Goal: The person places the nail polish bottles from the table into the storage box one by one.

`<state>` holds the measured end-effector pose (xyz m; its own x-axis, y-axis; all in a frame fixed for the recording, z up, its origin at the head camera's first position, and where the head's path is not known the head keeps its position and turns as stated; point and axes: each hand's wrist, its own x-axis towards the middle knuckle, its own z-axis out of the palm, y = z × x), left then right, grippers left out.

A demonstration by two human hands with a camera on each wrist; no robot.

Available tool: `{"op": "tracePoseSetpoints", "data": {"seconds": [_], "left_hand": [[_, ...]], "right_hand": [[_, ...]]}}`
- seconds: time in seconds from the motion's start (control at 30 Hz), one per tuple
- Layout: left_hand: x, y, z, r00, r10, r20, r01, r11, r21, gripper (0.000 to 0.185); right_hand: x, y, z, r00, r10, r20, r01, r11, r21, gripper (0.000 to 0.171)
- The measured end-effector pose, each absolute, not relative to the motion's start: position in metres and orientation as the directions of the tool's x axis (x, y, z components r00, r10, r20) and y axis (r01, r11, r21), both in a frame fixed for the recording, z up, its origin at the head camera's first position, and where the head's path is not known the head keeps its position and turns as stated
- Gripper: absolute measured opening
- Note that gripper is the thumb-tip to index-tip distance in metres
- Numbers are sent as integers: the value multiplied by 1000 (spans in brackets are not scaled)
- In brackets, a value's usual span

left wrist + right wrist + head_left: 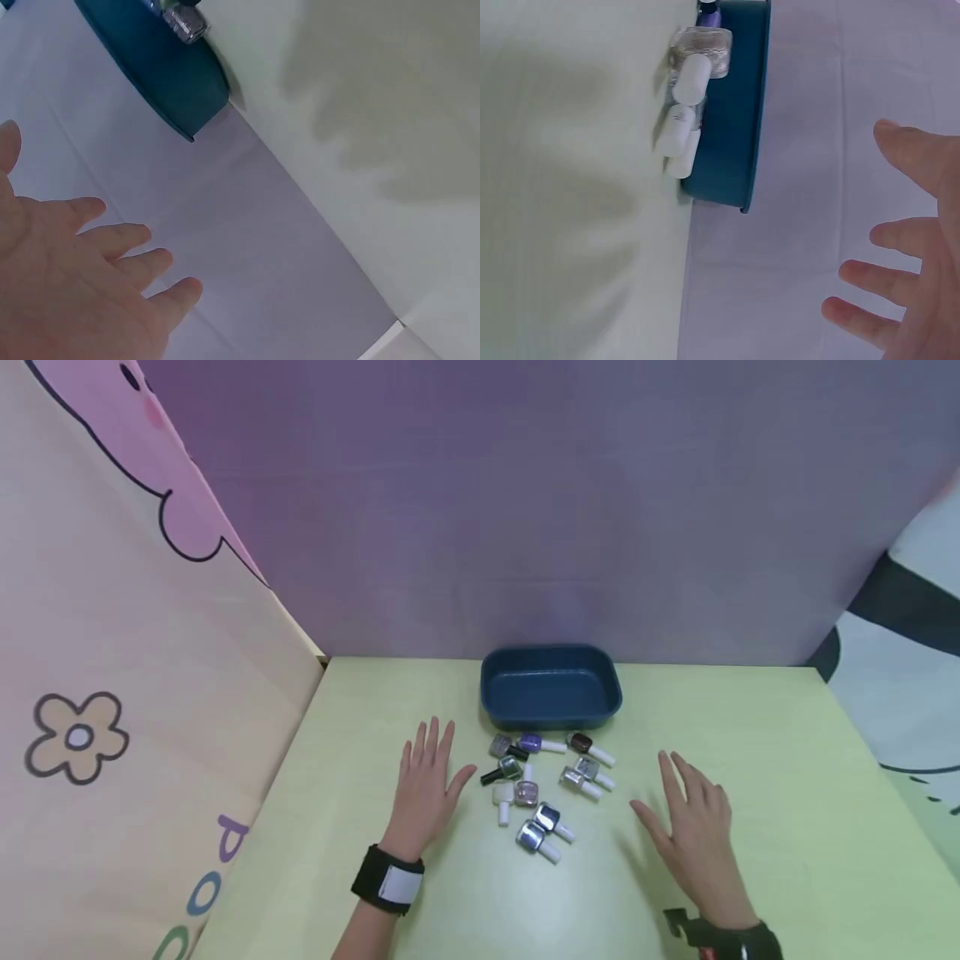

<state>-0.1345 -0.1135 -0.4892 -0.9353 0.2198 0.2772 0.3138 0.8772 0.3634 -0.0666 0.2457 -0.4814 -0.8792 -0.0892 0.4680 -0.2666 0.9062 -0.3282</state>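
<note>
Several small nail polish bottles lie on the table in front of a dark blue tray (pixel 551 724). Nearest the tray are a purple bottle (pixel 530 742) and a dark brown one (pixel 581 742); two silver-blue bottles (pixel 532 836) lie closest to me. My left hand (pixel 424 793) hovers left of the bottles, fingers straight and thumb spread, holding nothing. On the other side, my right hand (pixel 696 839) is held over the table with fingers extended and nothing in it. In the right wrist view, white caps (pixel 693 79) show against the tray's side (pixel 727 142).
The pale yellow-green table (pixel 787 793) ends at a purple-grey backdrop (pixel 562 510). A printed panel with a flower (pixel 78 737) stands on the left, and a white and black printed panel (pixel 907 635) on the right. Both wrists wear black bands (pixel 387 878).
</note>
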Motion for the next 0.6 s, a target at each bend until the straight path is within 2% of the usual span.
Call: {"op": "tracePoseSetpoints", "data": {"seconds": [0.33,0.6], "left_hand": [[-157,-111,-483,-932,221,287,323,866,382,72],[-174,-103,-488,-936,231,267,327,850,413,75]], "right_hand": [[-76,230,-480,-869,-125,479,-302,900,-314,74],[-76,222,-484,-890,-148,431,-296,907,-299,75]]}}
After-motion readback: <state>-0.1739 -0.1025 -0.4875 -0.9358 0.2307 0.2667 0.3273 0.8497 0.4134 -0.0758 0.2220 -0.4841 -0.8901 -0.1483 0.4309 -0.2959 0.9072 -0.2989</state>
